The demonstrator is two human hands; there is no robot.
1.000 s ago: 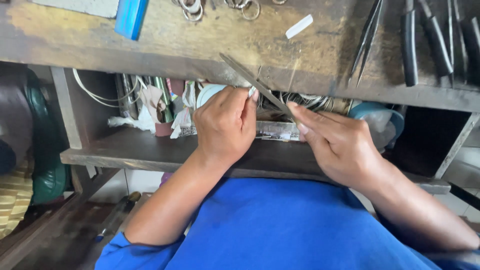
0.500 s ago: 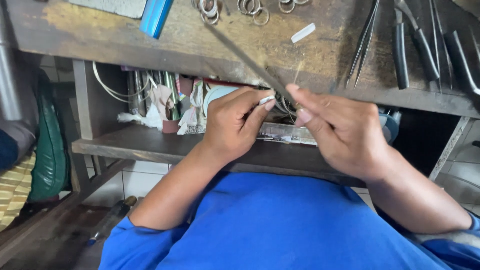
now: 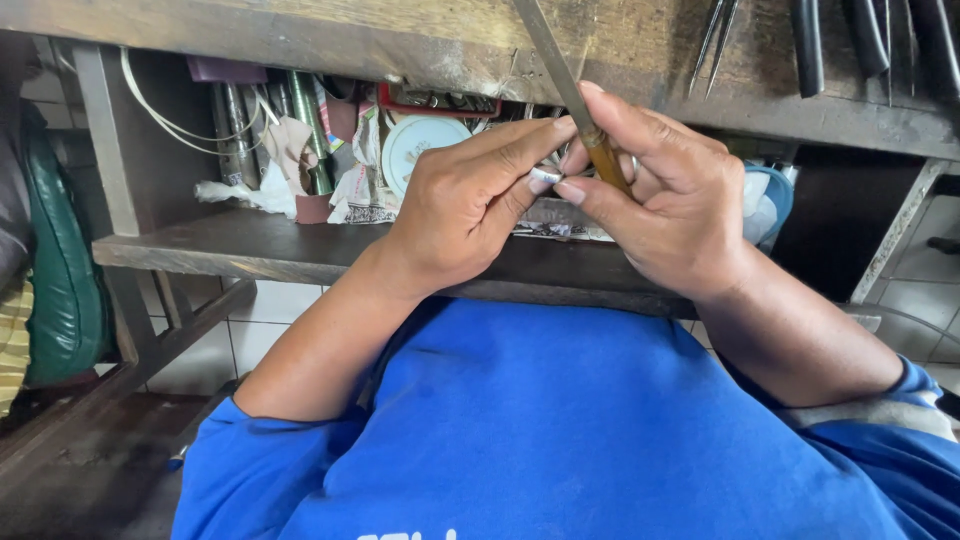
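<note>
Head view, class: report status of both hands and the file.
Left hand pinching small silver piece. Right hand gripping file by its handle. Nothing between them.

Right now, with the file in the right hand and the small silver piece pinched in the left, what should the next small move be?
Probably a short push of the file across the silver piece. The right hand grips its wooden handle, the left hand pinches the piece at the fingertips, and the hands meet by the bench edge.
</note>
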